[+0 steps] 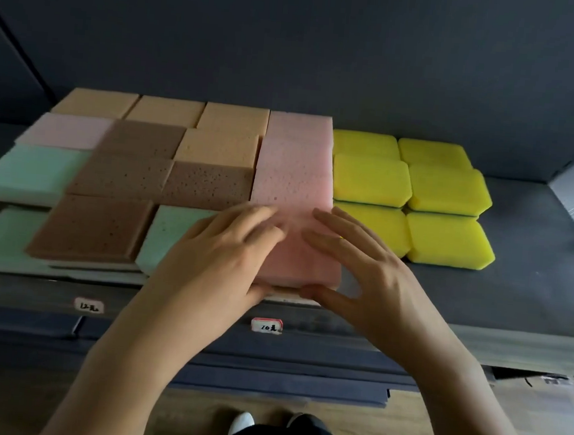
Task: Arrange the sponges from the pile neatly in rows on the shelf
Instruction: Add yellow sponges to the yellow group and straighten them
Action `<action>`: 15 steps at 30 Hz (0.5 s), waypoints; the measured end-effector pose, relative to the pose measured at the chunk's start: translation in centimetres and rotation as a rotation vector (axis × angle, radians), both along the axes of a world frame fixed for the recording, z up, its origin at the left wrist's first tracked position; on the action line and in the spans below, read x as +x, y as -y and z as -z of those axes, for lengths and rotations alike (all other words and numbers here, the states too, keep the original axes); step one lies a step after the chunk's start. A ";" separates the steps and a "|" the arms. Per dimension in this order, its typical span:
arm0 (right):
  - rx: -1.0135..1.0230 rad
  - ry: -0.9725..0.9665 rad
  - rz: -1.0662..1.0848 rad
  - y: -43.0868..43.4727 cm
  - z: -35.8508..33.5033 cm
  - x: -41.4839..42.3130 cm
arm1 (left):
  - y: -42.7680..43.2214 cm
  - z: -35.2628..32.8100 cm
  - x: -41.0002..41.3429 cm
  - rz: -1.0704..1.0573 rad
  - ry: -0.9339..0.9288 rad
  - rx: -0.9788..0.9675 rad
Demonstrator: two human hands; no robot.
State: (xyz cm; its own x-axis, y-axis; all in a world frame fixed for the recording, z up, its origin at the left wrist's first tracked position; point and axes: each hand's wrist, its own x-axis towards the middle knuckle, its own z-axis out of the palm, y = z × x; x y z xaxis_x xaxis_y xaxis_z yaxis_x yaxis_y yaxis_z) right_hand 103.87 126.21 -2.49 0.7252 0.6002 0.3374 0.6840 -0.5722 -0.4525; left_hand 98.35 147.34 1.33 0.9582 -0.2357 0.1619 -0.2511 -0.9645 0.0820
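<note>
- head view: the left hand [221, 246] holds the front pink sponge [294, 255], fingers over its top and thumb tucked at its front edge. the right hand [360, 267] is relaxed, fingers spread above the top and only the thumb touching the front edge.
- that sponge sits at the front of the pink column [296, 170], right at the lip of the shelf [532, 271], on a pale layer beneath it.
- a push that is too firm would likely shove the whole column back or skew it, breaking the line with the neighbouring rows.
- soft foam may buckle under uneven thumb pressure and spring out crooked on release.
- if left overhanging the lip, it could tip off.
- the right hand is close to the yellow sponges [448, 240], and the left wrist lies over the green sponge [174, 229]. pulling away carelessly could drag either one askew.
</note>
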 end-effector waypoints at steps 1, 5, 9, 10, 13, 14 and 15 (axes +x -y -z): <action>-0.004 0.013 -0.011 0.0 0.0 0.1 | 0.1 0.1 -0.1 -0.012 -0.012 0.005; -0.017 0.015 -0.039 -0.2 0.0 0.4 | 0.6 0.4 -0.3 -0.060 -0.016 -0.004; -0.049 0.004 -0.030 0.2 -1.4 0.2 | 0.6 -0.2 -1.1 -0.080 0.010 -0.012; -0.039 0.009 -0.023 0.2 -1.9 0.1 | 0.4 -0.4 -1.5 -0.089 0.020 -0.019; -0.018 0.053 -0.048 -0.7 -2.8 -0.2 | -0.5 -1.3 -2.9 -0.111 0.059 -0.066; -0.009 0.061 -0.069 -1.3 -3.1 -0.3 | -0.9 -1.5 -3.4 -0.120 0.082 -0.077; -0.002 0.067 -0.094 -2.0 -3.2 -0.4 | -1.4 -1.6 -4.0 -0.131 0.107 -0.085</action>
